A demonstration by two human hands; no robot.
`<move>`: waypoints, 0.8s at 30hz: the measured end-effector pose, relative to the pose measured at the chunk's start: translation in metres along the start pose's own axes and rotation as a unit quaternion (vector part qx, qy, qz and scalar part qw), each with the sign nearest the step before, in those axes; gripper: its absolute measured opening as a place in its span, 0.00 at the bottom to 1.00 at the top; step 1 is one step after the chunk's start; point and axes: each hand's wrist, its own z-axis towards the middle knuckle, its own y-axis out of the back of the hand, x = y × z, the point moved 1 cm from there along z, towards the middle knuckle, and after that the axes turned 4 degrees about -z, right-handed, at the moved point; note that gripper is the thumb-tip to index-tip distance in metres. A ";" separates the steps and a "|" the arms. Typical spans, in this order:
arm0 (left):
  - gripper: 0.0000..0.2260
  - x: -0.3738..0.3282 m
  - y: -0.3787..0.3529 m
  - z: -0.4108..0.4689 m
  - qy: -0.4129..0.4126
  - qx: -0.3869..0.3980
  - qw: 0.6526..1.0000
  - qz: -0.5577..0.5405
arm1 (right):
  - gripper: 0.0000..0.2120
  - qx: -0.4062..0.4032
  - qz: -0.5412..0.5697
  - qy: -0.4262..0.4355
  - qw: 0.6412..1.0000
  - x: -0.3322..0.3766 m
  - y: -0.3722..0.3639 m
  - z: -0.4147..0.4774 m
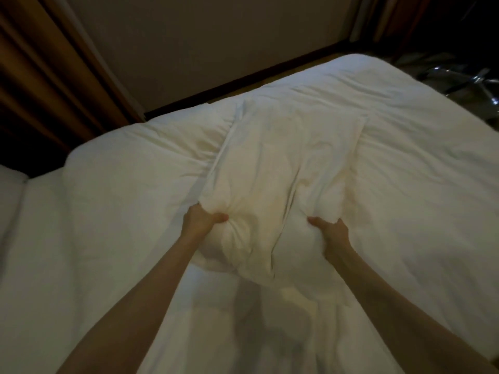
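A white pillow (286,179) lies lengthwise across a bed covered by a white duvet (121,211). Its near end is lifted off the duvet. My left hand (201,220) grips the pillow's near left corner, thumb on top and fingers tucked beneath. My right hand (330,233) grips the near right corner the same way, its fingers sunk into the fabric. The cloth bunches into creases around both grips. Both bare forearms reach in from the bottom of the view.
The bed's far edge meets a dark skirting and a plain wall (216,36). Brown curtains (40,76) hang at the left. Another white pillow (10,198) shows at the left edge. Dark clutter with shiny metal (464,76) sits at the upper right.
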 end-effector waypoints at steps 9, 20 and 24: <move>0.32 -0.070 0.072 -0.079 -0.108 -0.084 0.982 -0.129 | 0.22 0.057 -0.004 0.115 0.992 0.077 -0.032 -0.080; 0.22 -0.046 0.195 -0.185 -0.176 -0.250 0.915 -0.263 | 0.19 0.188 -0.059 0.242 0.950 0.114 -0.089 -0.206; 0.26 -0.003 0.250 -0.228 -0.208 -0.325 0.885 -0.260 | 0.23 0.250 -0.076 0.274 0.925 0.103 -0.133 -0.262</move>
